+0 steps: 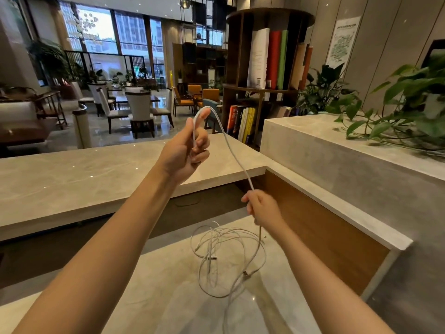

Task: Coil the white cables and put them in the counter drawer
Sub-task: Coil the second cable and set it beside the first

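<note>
The white cable (234, 153) loops over my raised thumb, and my left hand (185, 150) curls its fingers round it. It slants down into my right hand (263, 209), whose fingers close on it. The rest lies in a loose tangle (228, 256) on the counter (156, 297), near its right edge.
</note>
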The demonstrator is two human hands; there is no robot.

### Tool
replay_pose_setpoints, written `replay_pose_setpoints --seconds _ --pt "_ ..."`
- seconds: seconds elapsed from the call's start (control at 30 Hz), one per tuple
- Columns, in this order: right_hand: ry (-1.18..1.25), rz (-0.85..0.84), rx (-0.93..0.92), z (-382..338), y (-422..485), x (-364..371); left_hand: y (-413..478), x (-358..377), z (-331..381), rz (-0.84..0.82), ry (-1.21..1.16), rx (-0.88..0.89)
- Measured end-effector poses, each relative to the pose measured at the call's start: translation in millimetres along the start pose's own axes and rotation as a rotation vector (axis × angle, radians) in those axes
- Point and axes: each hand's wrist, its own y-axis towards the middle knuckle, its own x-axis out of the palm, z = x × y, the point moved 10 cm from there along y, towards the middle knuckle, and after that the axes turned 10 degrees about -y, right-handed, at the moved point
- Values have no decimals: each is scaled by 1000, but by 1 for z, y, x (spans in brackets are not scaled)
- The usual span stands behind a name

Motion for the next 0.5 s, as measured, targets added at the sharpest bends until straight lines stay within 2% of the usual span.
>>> replay_pose_setpoints --seconds 0.07,0.13,0.2,0.27,0.37,0.5 --pt "-168 -78 -50 -6 -9 23 3 -1 -3 11 214 9" --pt "-391 -123 -179 -35 -15 36 3 -4 -10 31 525 10" --pt "-571 -55 -316 -75 -21 30 0 1 -16 10 936 41" --pt "-633 86 -413 -110 -26 11 0 5 -17 7 1260 85" --pt "-637 265 -496 -138 -31 -19 2 9 -4 68 1480 135" --pt "-625 307 -525 -148 -33 -36 6 9 -6 -18 1761 46"
